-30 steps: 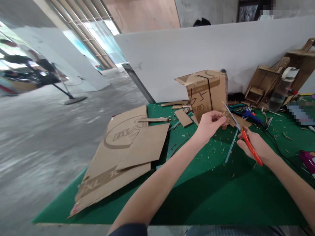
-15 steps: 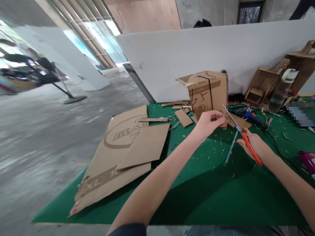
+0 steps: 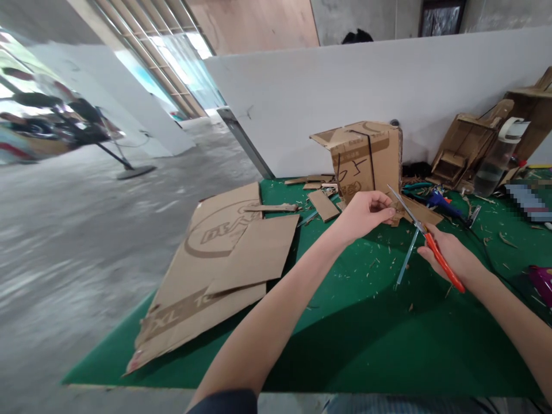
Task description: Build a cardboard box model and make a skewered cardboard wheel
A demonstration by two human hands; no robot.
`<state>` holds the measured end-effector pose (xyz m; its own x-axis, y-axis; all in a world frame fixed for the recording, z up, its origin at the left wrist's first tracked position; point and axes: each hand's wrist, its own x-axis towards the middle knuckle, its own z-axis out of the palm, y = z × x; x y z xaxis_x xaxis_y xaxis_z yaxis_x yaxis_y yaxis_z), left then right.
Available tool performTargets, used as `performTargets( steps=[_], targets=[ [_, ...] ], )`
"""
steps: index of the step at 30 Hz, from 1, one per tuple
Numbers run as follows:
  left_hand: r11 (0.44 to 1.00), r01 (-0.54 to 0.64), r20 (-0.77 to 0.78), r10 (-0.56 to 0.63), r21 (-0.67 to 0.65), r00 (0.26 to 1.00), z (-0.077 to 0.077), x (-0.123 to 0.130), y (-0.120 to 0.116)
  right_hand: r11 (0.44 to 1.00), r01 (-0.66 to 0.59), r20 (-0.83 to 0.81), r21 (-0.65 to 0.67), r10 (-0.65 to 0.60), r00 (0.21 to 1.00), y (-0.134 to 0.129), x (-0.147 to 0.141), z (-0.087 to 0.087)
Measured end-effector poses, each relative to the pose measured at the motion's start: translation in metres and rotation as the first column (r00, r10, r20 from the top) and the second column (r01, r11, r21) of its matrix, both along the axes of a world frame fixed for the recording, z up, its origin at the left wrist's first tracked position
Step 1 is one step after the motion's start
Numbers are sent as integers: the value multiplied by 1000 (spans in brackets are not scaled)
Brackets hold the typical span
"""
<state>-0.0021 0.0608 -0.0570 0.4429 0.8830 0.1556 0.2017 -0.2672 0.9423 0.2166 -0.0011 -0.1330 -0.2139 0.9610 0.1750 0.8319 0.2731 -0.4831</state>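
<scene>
My left hand (image 3: pixel 366 213) pinches a small piece of cardboard (image 3: pixel 395 206) between thumb and fingers, in front of a cardboard box (image 3: pixel 383 158) with a black band round it. In my right hand (image 3: pixel 448 253) is a pair of scissors (image 3: pixel 440 259) with red handles, its blades pointing up and to the left, close beside the small piece. The blades look nearly closed; whether they touch the cardboard I cannot tell. A translucent bluish stick (image 3: pixel 406 259) lies on the green table below the scissors.
Large cardboard sheets (image 3: pixel 224 247) lie at the table's left. Cardboard strips (image 3: pixel 323 206) and scraps are scattered near the box. A blue tool (image 3: pixel 444 204) with a cord, a water bottle (image 3: pixel 495 158), a cardboard model (image 3: pixel 457 149) and a pink packet (image 3: pixel 541 282) are at right. A white panel (image 3: pixel 345 98) stands behind.
The view has shifted slightly. My left hand still pinches the small cardboard piece, and the scissors in my right hand stay beside it with little visible movement.
</scene>
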Motion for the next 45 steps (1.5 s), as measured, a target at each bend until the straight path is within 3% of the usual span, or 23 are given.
performTargets(
  steps=[8, 14, 19, 26, 34, 40, 45],
  targets=[
    [1000, -17, 57, 18, -16, 998, -3, 2, 3, 998, 62, 65, 14, -63, 996, 2, -3, 1],
    [997, -80, 152, 81, -12, 985, -10, 11, 3, 999, 35, -25, 40, -34, 999, 3, 0, -5],
    [994, -85, 16, 84, 63, 996, -4, 4, 4, 990, -139, -139, 26, 142, 980, 0, 4, -5],
    [994, -78, -57, 83, 79, 995, -1, 2, 3, 997, -75, -140, -20, 72, 988, 0, -3, 0],
    [995, -70, 142, 78, -65, 987, -16, 8, 9, 995, 25, -135, -101, -39, 990, 1, -8, 2],
    [978, -85, 336, 147, -192, 930, -27, 19, 7, 1000, -13, -176, 1, 13, 984, 5, -3, -7],
    [972, -113, 320, 177, -208, 931, -24, 21, 2, 1000, -24, -174, 12, 26, 984, 9, 0, -12]
  ],
)
